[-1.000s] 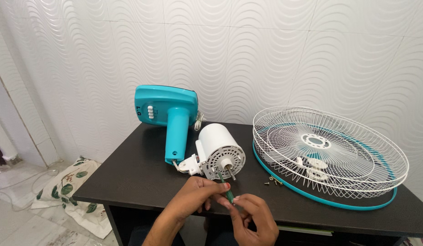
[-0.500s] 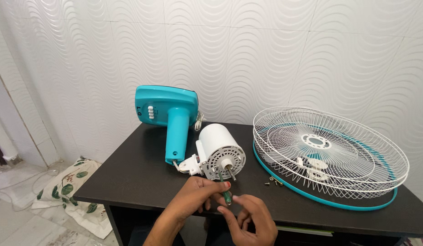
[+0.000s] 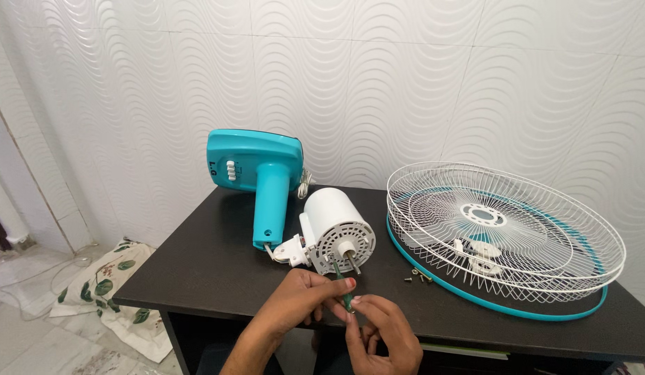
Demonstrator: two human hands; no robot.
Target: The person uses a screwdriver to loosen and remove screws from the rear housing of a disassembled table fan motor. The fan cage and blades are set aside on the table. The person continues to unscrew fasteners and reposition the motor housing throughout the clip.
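Floral cloth point(image 3: 104, 295), loose screws point(image 3: 417, 278)

- A single view is given, taken from a camera worn on the head, above the near edge of the tabletop point(image 3: 197, 278).
- It is faced toward 12 o'clock and tilted moderately down at the white wall point(image 3: 405, 83).
- The hands are cut off at 6 o'clock, close by.
- No second view is shared.

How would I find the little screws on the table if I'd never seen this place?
Find the big round white wire fan guard lying flat on the right of the black table. Look just off its near left edge, toward the white motor. The screws are a tiny dark cluster lying loose on the tabletop, much smaller than anything around them.
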